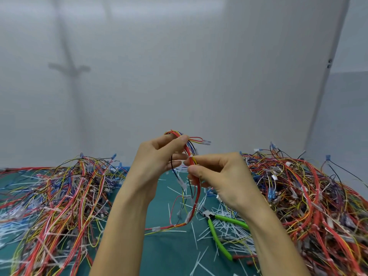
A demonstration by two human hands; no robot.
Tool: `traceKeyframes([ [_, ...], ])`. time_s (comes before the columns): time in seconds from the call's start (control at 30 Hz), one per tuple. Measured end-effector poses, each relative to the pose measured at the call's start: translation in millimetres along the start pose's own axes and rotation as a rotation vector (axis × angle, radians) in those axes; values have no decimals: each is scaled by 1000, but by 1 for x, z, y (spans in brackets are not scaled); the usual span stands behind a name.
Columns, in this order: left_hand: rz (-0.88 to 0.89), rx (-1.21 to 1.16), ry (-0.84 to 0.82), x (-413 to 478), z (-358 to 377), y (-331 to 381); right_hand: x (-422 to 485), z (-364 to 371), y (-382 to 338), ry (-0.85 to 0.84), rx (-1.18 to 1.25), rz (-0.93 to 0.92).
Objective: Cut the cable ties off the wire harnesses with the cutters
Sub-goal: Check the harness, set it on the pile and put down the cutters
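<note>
Lowest in the view, two bare forearms rise from the bottom edge over a teal-green matted bench (171, 255). Beside the right forearm lie the green-handled metal cutters (217, 238), flat on the bench with their handles spread apart and neither hand touching them. They rest among a scatter of loose white plastic cable-tie offcuts (194, 234) strewn across the middle of the mat.

Above these, both hands are raised off the bench and hold one harness of thin red, yellow, black and blue wires (197, 196) between them. The right hand (221, 176) has a narrow grip: thumb and forefinger pinch the bundle at its upper part, the other fingers curled behind. The left hand (159, 158) grips the same bundle a little higher, fingertips closed on the wires just under the looped top end. A small white band (190, 157) circles the wires between the two grips. The rest of the harness hangs down and trails onto the mat, touching it near the cutters' head.

Further back, a tangled heap of multicoloured wire harnesses (59, 196) lies on the left of the bench, and a taller heap of the same kind (308, 196) on the right. Behind everything stands a plain pale grey wall (199, 66).
</note>
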State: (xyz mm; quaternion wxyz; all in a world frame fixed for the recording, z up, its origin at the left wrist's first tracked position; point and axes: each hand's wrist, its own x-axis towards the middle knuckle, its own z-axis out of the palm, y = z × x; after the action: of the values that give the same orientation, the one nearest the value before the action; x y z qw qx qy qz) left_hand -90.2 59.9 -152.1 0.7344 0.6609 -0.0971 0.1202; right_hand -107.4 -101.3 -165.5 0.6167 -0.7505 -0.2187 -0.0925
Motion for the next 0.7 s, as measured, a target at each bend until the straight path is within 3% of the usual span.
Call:
traceKeyframes([
  [0.13,-21,-188,-74,2,0,-1,1,0,0,4,-7,-28],
  [0.3,-31,-497,55,5,5,-1,3,2,2,-11,81,41],
  [0.43,-31,-697,186,6,6,2,0,-1,4,-172,-76,150],
  [0.53,-17,-739,211,5,8,4,-1,0,5,-269,-100,179],
  [0.7,-37,-744,132,3,5,8,0,0,4,-154,61,120],
])
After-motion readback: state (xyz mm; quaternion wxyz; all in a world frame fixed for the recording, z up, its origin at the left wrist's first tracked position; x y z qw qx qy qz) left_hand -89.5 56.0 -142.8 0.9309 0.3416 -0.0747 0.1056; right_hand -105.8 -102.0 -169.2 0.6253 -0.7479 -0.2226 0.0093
